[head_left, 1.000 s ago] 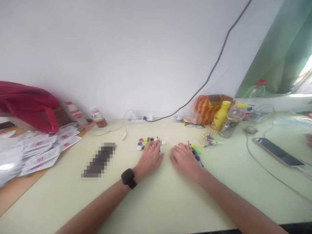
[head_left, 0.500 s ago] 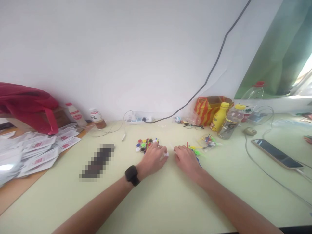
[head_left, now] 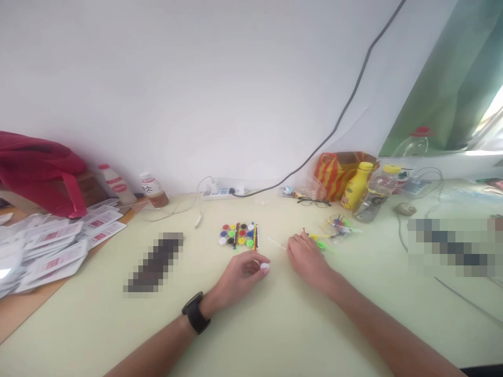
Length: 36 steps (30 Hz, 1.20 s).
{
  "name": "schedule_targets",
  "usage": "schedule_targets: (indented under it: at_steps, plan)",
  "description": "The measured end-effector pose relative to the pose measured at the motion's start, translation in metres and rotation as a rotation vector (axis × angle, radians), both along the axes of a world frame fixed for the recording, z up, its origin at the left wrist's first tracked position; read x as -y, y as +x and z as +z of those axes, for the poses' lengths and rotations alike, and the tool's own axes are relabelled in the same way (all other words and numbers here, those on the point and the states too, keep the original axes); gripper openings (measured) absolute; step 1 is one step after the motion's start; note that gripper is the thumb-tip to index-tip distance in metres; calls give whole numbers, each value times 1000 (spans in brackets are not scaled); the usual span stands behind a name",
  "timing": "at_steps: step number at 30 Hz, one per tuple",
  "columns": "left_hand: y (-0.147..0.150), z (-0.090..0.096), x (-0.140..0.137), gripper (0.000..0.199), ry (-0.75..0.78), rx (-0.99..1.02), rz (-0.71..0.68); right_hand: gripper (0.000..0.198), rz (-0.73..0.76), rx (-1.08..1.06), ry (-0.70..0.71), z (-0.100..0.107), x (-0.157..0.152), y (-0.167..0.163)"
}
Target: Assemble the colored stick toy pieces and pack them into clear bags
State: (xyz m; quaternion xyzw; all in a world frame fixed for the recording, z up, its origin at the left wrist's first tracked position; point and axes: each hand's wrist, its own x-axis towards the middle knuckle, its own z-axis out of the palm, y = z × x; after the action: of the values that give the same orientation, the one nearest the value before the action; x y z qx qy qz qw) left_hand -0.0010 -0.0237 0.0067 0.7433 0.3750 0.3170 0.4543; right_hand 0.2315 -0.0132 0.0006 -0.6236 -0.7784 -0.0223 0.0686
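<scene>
My left hand (head_left: 240, 276), with a black watch (head_left: 196, 312) on its wrist, pinches a small white disc (head_left: 264, 267) between thumb and fingers just above the table. Beyond it lie rows of small round coloured discs (head_left: 242, 241), with thin coloured sticks (head_left: 257, 236) standing between and beside them. My right hand (head_left: 308, 256) is closed, palm down, with a thin white stick (head_left: 276, 242) reaching out leftward from its fingertips. Yellow and green plastic pieces (head_left: 321, 244) show partly behind the right hand. A clear bag (head_left: 338, 226) with more coloured pieces lies farther right.
Glasses (head_left: 313, 201), a striped bag (head_left: 334, 173), a yellow bottle (head_left: 357, 186) and a clear bottle (head_left: 375, 196) stand back right. Two drink bottles, one with a white cap (head_left: 153, 188), and stacked white packets (head_left: 58, 246) are left. A power strip (head_left: 222, 192) sits by the wall.
My left hand has drawn back toward me with the white disc, uncovering the rows of discs and sticks. My right hand has shifted slightly right, and the white stick shows more clearly.
</scene>
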Motion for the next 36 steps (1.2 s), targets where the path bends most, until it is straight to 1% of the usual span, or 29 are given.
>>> schedule_targets:
  at_steps: [3,6,11,14,19,22,24,27,30,33,36]
  plan:
    - [-2,-3,0,26,-90,53,-24,20,29,2,-8,3,5,3]
    - [-3,-5,0,29,-130,76,-43,17,80,-24,-14,8,10,7]
    - [-2,-4,0,29,-129,72,-26,21,153,-105,-81,20,18,12]
    - [-1,0,2,28,-101,82,-19,22,194,-151,-103,22,25,12]
    - [-1,6,5,24,-47,125,18,21,271,-101,13,9,35,15]
    - [-3,4,3,24,-28,128,47,27,289,-40,65,3,36,18]
    - [-4,2,2,24,-22,127,75,29,287,-46,67,4,36,19]
    - [-5,-1,0,26,-26,130,110,23,318,-182,12,13,37,19]
    - [-5,0,0,27,-48,155,103,14,391,-320,-73,23,39,15]
    - [-6,1,0,29,-84,190,82,17,425,-338,-116,25,41,12]
    - [-7,2,0,30,-118,240,74,20,381,-391,-138,23,39,10]
